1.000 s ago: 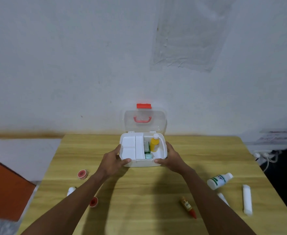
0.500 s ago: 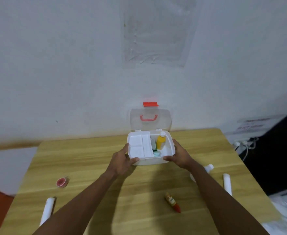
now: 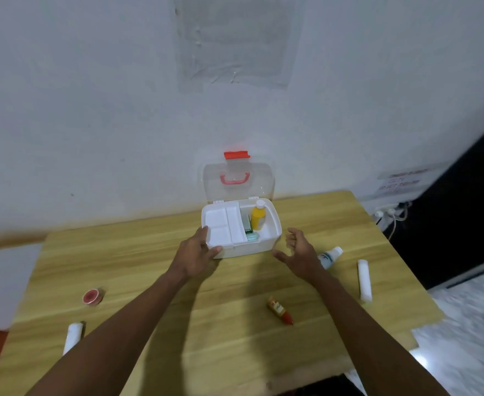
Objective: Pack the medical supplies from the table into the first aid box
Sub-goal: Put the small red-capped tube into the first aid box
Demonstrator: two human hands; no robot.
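Observation:
The white first aid box point(image 3: 266, 244) stands open at the table's far middle, its clear lid with a red handle leaning against the wall. Inside are a white tray on the left, a yellow bottle point(image 3: 258, 217) and green packets. My left hand point(image 3: 196, 254) grips the box's front left corner. My right hand point(image 3: 299, 252) hovers just right of the box, fingers spread, holding nothing. On the table lie a white bottle point(image 3: 330, 256), a white roll point(image 3: 364, 279), a small red-tipped bottle point(image 3: 280, 310), a red tape roll point(image 3: 92, 296) and another white roll point(image 3: 73, 337).
The wooden table point(image 3: 149, 267) stands against a white wall. Cables and a wall socket point(image 3: 389, 212) are at the right, beside a dark panel. The table's right edge drops to a pale floor.
My right hand has let go of the box and pulled back to the right with fingers spread. The left hand stays on the box. The view has shifted.

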